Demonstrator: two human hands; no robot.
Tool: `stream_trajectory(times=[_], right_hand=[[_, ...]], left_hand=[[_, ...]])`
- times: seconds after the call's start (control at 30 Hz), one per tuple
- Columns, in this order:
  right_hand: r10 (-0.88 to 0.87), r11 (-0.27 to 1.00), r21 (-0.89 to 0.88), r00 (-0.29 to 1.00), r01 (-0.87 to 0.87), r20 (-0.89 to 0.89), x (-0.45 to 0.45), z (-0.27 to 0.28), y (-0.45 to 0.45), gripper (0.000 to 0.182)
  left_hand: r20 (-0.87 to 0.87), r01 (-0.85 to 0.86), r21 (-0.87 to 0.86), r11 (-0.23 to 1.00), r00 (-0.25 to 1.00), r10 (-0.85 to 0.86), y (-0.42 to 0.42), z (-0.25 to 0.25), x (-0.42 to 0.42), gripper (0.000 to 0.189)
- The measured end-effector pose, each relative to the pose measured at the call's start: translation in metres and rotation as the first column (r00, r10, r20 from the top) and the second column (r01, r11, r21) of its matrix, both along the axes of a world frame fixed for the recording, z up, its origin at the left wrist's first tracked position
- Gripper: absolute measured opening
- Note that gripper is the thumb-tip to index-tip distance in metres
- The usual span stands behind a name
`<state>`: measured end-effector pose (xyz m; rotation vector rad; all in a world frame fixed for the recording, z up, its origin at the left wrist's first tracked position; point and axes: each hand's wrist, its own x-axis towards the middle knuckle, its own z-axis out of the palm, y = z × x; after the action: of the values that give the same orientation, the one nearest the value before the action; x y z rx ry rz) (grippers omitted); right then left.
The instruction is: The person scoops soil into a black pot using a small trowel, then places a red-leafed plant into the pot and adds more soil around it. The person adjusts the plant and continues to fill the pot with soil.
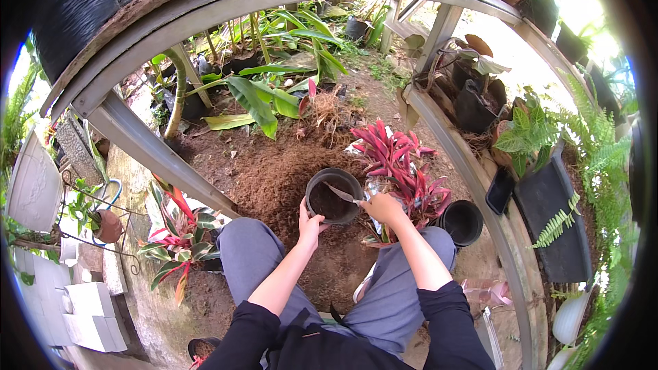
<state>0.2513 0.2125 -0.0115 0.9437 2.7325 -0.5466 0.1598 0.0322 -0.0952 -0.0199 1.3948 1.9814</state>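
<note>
My left hand [310,226] grips the lower left rim of a round black plastic plant pot [334,174], which has some dark soil inside. A small metal hand trowel [340,192] is in my right hand [381,209], its pointed blade inside the pot. Beyond and left of the pot lies a heap of loose brown soil or coir [272,169] on the ground. Close by my right hand grows a red-leaved cordyline plant [396,159]. Another black pot [461,223] stands beside my right knee.
A variegated plant with red leaves [185,236] stands left of my left knee. Metal frame bars [159,144] cross at left and right. A dark phone [500,190] lies on the right ledge beside a black rectangular planter [555,221]. Pulled roots [331,113] lie behind the heap.
</note>
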Motion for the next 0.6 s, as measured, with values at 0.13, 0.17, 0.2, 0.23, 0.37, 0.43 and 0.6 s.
stream_trajectory(times=[0.13, 0.17, 0.2, 0.23, 0.37, 0.43, 0.6], right_hand=[[0.053, 0.957, -0.289, 0.991, -0.015, 0.125, -0.002, 0.0, 0.014, 0.046], [0.01, 0.954, -0.298, 0.994, 0.023, 0.109, -0.003, -0.004, 0.014, 0.046], [-0.035, 0.95, -0.305, 0.995, 0.063, 0.097, -0.002, -0.007, 0.014, 0.046], [-0.024, 0.937, -0.343, 0.994, 0.06, 0.107, -0.001, -0.008, 0.016, 0.046], [-0.097, 0.827, -0.551, 0.994, 0.11, 0.052, -0.001, 0.002, 0.019, 0.042], [-0.155, 0.79, -0.602, 0.988, 0.111, -0.021, 0.0, 0.029, 0.017, 0.042], [-0.165, 0.961, -0.277, 0.802, -0.001, -0.574, 0.006, 0.048, 0.022, 0.036]], left_hand=[[-0.017, -0.042, -0.032, 0.999, 0.999, 0.042, 0.003, -0.006, 0.001, 0.08], [-0.051, -0.052, -0.02, 0.998, 0.997, 0.051, 0.004, -0.006, 0.0, 0.081], [-0.081, -0.061, -0.006, 0.998, 0.995, 0.061, 0.005, -0.006, 0.001, 0.081], [-0.111, -0.07, 0.009, 0.998, 0.991, 0.07, 0.007, -0.006, 0.002, 0.081], [-0.108, -0.133, -0.008, 0.991, 0.985, 0.131, 0.012, -0.004, 0.001, 0.076], [0.017, -0.215, 0.014, 0.976, 0.976, 0.215, 0.006, -0.005, -0.007, 0.076], [0.035, -0.234, -0.012, 0.972, 0.971, 0.235, 0.014, -0.008, -0.02, 0.051]])
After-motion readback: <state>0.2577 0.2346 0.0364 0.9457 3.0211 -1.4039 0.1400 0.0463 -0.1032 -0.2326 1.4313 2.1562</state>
